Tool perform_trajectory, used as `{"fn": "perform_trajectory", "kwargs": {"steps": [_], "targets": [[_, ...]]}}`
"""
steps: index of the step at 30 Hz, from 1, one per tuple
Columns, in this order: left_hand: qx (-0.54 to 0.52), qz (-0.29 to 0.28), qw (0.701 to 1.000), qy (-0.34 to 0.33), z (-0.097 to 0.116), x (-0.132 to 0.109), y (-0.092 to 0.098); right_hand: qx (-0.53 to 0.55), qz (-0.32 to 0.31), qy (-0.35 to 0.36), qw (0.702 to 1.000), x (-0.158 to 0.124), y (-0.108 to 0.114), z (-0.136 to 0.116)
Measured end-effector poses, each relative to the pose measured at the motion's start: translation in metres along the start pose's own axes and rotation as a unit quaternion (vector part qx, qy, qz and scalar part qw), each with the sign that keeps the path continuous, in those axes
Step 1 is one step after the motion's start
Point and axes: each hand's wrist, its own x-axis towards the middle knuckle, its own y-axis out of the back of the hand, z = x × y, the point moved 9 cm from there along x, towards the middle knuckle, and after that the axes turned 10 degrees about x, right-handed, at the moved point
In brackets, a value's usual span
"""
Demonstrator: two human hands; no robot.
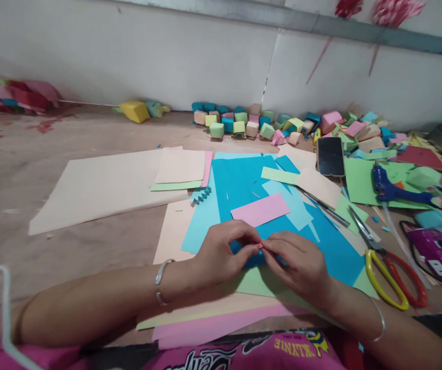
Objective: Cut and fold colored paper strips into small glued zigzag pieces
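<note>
A tiny piece of folded pink paper is pinched between the fingertips of both hands. My left hand grips it from the left, thumb against forefinger. From the right, my right hand holds the same piece, its fingers closed together. Just beyond them lies a pink paper strip on a large blue sheet. Zigzag-folded teal paper rests left of the blue sheet. Scissors with yellow and red handles lie to the right of my right hand.
Small coloured paper cubes line the wall. A phone, a blue glue gun and tweezers lie to the right, beside a purple device. A long cream sheet covers the table's left middle.
</note>
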Motion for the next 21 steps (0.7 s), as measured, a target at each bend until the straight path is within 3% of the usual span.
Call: {"fn": "perform_trajectory", "kwargs": {"steps": [5, 9, 16, 21], "targets": [[-0.066, -0.011, 0.998, 0.018, 0.003, 0.004, 0.003, 0.043, 0.03, -0.038, 0.998, 0.002, 0.006, 0.005], [-0.154, -0.032, 0.985, 0.069, -0.006, 0.007, 0.0, 0.112, 0.035, -0.079, 0.99, 0.003, 0.009, 0.013], [-0.062, 0.007, 0.998, -0.018, 0.004, 0.008, 0.009, 0.144, 0.021, -0.112, 0.983, -0.002, 0.003, 0.023], [-0.016, -0.012, 0.999, -0.037, 0.004, 0.008, 0.005, 0.117, -0.009, -0.107, 0.987, -0.003, -0.004, 0.025]]}}
